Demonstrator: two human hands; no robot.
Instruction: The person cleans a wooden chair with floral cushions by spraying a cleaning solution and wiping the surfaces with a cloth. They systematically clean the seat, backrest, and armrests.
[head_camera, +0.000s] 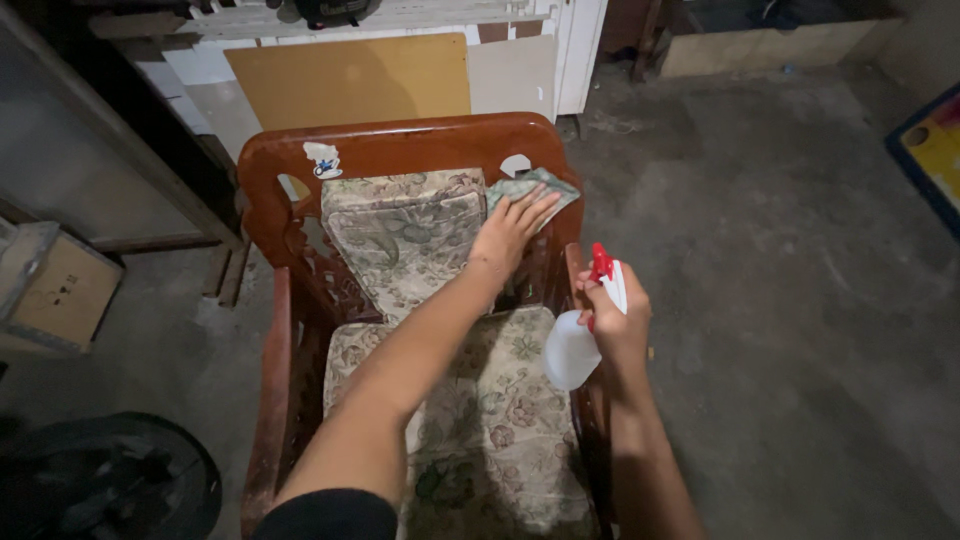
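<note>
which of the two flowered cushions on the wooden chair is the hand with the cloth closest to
The back cushion, standing upright against the chair's backrest. The left hand presses the cloth beside its top right corner; the seat cushion lies flat, lower down.

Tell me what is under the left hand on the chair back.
Under the left hand lies a greenish cloth, pressed against the wooden chair back. The wood beneath the cloth is covered and cannot be seen.

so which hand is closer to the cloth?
Left. The left hand lies flat on the cloth, pressing it against the chair back. The right hand is lower and apart from it, holding a spray bottle over the seat.
</note>
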